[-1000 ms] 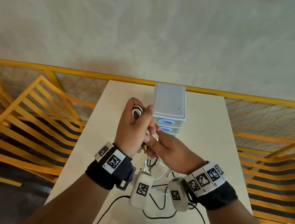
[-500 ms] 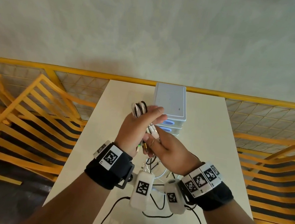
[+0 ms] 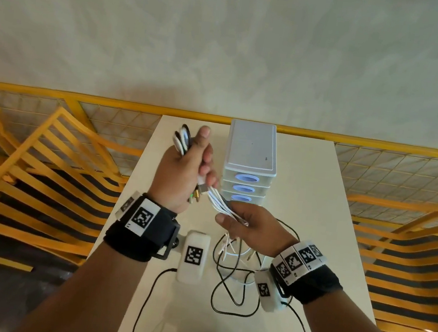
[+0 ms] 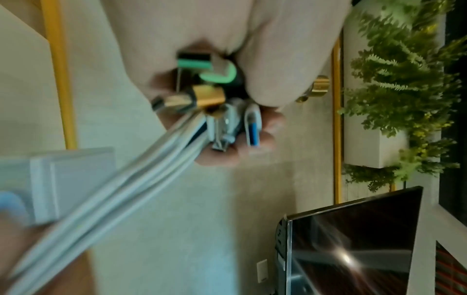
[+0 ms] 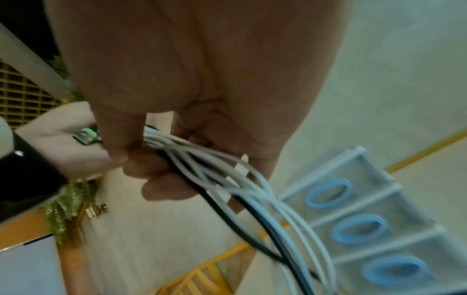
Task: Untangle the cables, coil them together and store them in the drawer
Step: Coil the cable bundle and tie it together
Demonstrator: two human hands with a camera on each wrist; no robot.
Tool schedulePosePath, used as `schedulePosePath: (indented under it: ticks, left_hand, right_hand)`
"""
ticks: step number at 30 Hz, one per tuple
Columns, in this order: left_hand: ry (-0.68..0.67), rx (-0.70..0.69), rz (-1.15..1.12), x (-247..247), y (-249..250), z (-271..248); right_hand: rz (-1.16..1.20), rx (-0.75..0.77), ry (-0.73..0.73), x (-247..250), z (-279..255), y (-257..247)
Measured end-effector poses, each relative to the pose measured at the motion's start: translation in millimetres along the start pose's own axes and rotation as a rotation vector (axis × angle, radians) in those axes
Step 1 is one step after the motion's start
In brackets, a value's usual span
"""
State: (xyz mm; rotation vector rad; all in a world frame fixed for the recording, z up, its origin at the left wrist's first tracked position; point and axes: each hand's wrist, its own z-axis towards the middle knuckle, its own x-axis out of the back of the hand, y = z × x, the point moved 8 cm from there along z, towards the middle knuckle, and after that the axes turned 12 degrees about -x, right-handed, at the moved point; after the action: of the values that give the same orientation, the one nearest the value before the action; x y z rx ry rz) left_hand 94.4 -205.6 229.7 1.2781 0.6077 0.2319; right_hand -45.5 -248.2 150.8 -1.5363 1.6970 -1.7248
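Observation:
My left hand (image 3: 184, 172) grips a bunch of white and black cables; their folded loops (image 3: 182, 138) stick out above the fist, and the plugs (image 4: 202, 95) show below it in the left wrist view. White strands (image 3: 219, 202) run from that fist down to my right hand (image 3: 244, 224), which pinches the bundle (image 5: 202, 159) between thumb and fingers. Loose cable ends (image 3: 231, 260) trail onto the white table (image 3: 317, 204) below. The small white drawer unit (image 3: 250, 153) with blue oval handles (image 5: 359, 229) stands just behind the hands, all drawers closed.
Black leads (image 3: 225, 295) from the wrist cameras lie looped on the near table. Yellow railings (image 3: 34, 172) flank the table on both sides, with a wall behind. A dark screen (image 4: 353, 239) and green plants (image 4: 404, 79) appear in the left wrist view.
My left hand has risen and moved left with the coil, and my right hand has slid down away from it, stretching the strands between them.

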Motion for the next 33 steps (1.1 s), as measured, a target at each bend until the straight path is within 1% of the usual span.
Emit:
schedulePosePath:
  ticks: [3,6,8,10,13,15,17,19,23,26,29,30,33]
  left_hand:
    - [-0.043,-0.017,0.138,4,3,0]
    - [-0.072,-0.012,0.242,7,6,-2]
    - [-0.089,-0.034,0.317,12,10,0]
    - [-0.119,-0.07,0.413,17,14,1]
    - [-0.165,-0.112,0.576,19,19,0]
    - [-0.207,-0.13,0.65,17,19,-1]
    - [-0.261,-0.122,0.719,14,16,-3]
    - [-0.328,-0.126,0.788,11,9,-5]
    - [-0.465,-0.174,0.938,4,-2,-11]
    - [-0.591,-0.238,1.074,-8,-12,-20]
    - [-0.708,-0.238,1.156,-16,-26,-28]
    - [-0.738,-0.244,1.174,-18,-29,-30]
    - [-0.775,-0.264,1.135,-25,-29,-35]
  right_hand:
    - [0.016,-0.07,-0.017,-6,3,25]
    - [-0.031,-0.134,-0.073,-14,-1,39]
    - [-0.055,-0.173,-0.074,-14,-2,50]
    - [-0.028,-0.197,-0.057,-7,-3,58]
    - [0.055,-0.155,-0.022,11,-8,54]
    - [0.167,-0.139,-0.016,20,-12,50]
    - [0.304,-0.171,-0.005,27,-14,49]
    - [0.362,-0.199,0.027,31,-16,45]
    - [0.21,-0.136,0.053,33,-21,27]
    - [0.127,-0.094,0.076,37,-24,17]
    - [0.061,-0.056,0.079,40,-25,7]
    - [0.049,-0.049,0.071,40,-24,4]
    - [0.054,-0.035,0.028,38,-27,-6]
